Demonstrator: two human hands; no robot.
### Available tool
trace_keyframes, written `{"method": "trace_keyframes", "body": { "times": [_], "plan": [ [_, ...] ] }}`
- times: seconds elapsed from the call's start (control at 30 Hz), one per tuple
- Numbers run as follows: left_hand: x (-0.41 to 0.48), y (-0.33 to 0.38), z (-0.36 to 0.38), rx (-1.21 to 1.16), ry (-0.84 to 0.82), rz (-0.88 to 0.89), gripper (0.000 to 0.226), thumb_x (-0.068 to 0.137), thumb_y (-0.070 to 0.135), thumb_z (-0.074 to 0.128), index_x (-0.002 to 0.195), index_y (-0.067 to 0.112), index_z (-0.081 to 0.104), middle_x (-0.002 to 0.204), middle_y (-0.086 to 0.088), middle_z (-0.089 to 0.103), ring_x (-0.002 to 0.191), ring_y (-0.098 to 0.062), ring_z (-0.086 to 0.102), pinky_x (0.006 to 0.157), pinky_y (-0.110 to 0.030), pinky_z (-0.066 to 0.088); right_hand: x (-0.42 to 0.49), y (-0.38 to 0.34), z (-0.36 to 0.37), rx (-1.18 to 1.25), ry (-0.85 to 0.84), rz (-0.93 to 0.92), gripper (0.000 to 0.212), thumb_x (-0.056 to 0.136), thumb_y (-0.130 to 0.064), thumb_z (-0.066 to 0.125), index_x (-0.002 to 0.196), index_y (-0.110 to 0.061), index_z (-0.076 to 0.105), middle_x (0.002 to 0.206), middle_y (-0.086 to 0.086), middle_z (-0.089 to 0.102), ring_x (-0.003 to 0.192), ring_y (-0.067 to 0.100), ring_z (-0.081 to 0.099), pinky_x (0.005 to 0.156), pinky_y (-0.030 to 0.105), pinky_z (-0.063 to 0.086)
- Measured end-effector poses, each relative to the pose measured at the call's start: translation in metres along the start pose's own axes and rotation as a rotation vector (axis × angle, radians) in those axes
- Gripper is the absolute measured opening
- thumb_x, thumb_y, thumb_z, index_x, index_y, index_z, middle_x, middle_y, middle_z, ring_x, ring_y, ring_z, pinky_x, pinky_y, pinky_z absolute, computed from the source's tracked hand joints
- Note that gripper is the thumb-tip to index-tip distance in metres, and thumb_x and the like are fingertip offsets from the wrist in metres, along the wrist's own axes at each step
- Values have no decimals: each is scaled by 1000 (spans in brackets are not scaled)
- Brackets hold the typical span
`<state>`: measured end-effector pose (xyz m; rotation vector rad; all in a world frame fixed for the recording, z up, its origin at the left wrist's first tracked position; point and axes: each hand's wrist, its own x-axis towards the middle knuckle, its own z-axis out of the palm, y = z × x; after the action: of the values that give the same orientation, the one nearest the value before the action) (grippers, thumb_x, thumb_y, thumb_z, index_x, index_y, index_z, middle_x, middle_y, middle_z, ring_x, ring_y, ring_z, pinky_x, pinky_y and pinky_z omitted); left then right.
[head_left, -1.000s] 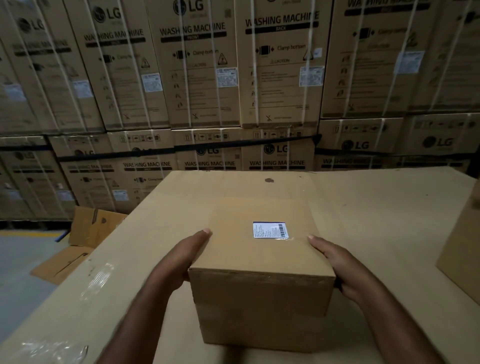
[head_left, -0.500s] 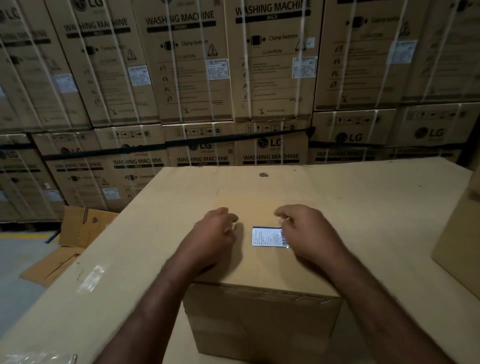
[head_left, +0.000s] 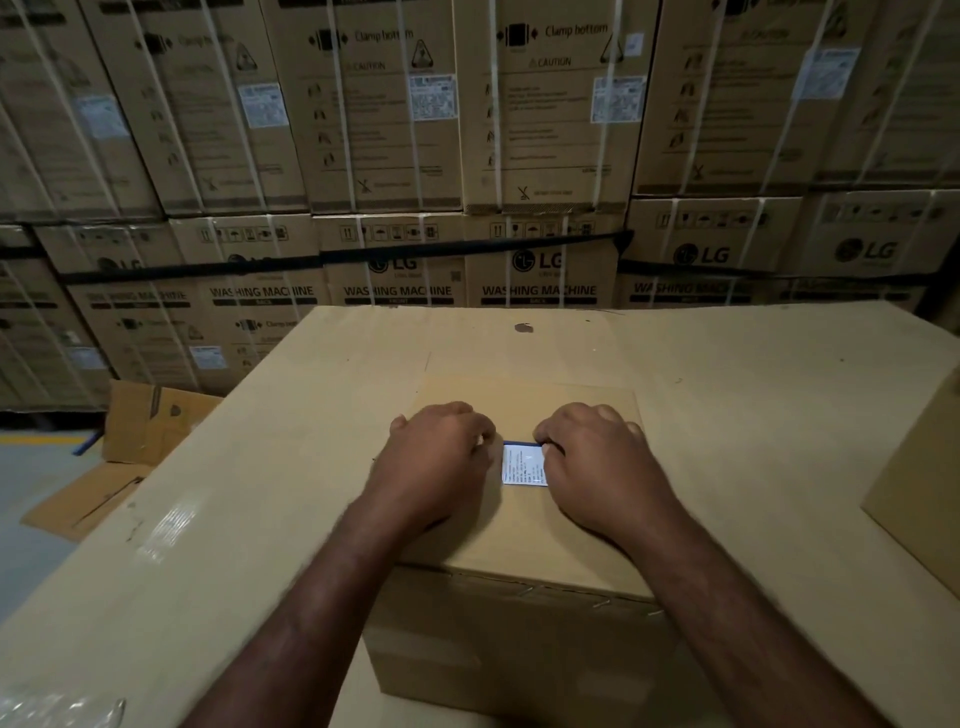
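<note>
Left grip: the left grip (head_left: 436, 457) lies knuckles-up on top of the box (head_left: 519, 540), fingers curled under, with nothing seen inside them.
Right grip: the right grip (head_left: 592, 457) also lies on the box top, fingers curled, tips at the right edge of the label (head_left: 522, 465). I cannot tell if they pinch the label or only press on it.
Label: white and flat on the box top, between the two grips. Its right part is hidden under the right fingers.
Box position: it stands on the tabletop (head_left: 753, 415), at the near edge, directly in front of the person.
Box direction: the long axis seems to run away from the person, toward the stacked cartons. One short face looks at the camera.
Box content: the flaps are closed, so the inside is hidden.
Tabletop: covered with cardboard, with a shiny tape strip (head_left: 171, 525) at the left.
Second box (head_left: 919, 499): at the right edge of the view, well apart and only partly seen.
Behind: washing machine cartons (head_left: 384, 130) stacked like a wall, closed and strapped.
Floor (head_left: 31, 467): at the left an open carton (head_left: 150, 421) and a flattened cardboard sheet (head_left: 104, 483) beside it.
</note>
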<state>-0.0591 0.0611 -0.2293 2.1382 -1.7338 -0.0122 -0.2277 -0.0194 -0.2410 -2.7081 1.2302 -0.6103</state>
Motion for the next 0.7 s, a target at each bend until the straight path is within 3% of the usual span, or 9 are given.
{"method": "trace_keyframes", "body": {
  "times": [0.1, 0.23, 0.33, 0.47, 0.7],
  "plan": [
    [2, 4, 5, -33, 58, -7, 18, 99, 30, 51, 100, 26, 69, 110, 10, 65, 102, -14, 57, 103, -56, 37, 0, 1, 0, 6, 4, -3, 29, 99, -29, 41, 116, -30, 64, 115, -9, 59, 108, 17, 48, 93, 39, 41],
    [-2, 0, 8, -61, 80, 40, 21, 100, 26, 54, 107, 25, 73, 122, 13, 64, 111, -9, 56, 107, -56, 35, -1, -2, -1, 5, -3, -12, 30, 99, -31, 41, 118, -30, 64, 116, -9, 60, 108, 17, 48, 94, 40, 41],
    [-4, -1, 9, -76, 114, 135, 19, 97, 21, 58, 103, 21, 76, 117, 10, 67, 101, -11, 59, 92, -44, 49, -2, -3, -2, -4, -6, -14, 30, 99, -32, 41, 119, -30, 63, 116, -8, 59, 108, 17, 49, 93, 39, 41],
    [-4, 1, 7, -74, 122, 172, 17, 94, 18, 59, 96, 18, 76, 109, 5, 69, 92, -16, 63, 76, -37, 53, -3, -4, -3, -13, -1, -25, 29, 98, -31, 41, 118, -29, 63, 116, -7, 59, 109, 18, 49, 93, 40, 40],
    [4, -5, -3, -224, -12, 55, 13, 91, 12, 63, 92, 23, 71, 103, 10, 62, 93, -5, 57, 80, -23, 48, -6, -3, -2, -40, 9, -46, 30, 98, -34, 40, 115, -28, 63, 114, -6, 59, 108, 20, 49, 92, 37, 41]
  ]
}}
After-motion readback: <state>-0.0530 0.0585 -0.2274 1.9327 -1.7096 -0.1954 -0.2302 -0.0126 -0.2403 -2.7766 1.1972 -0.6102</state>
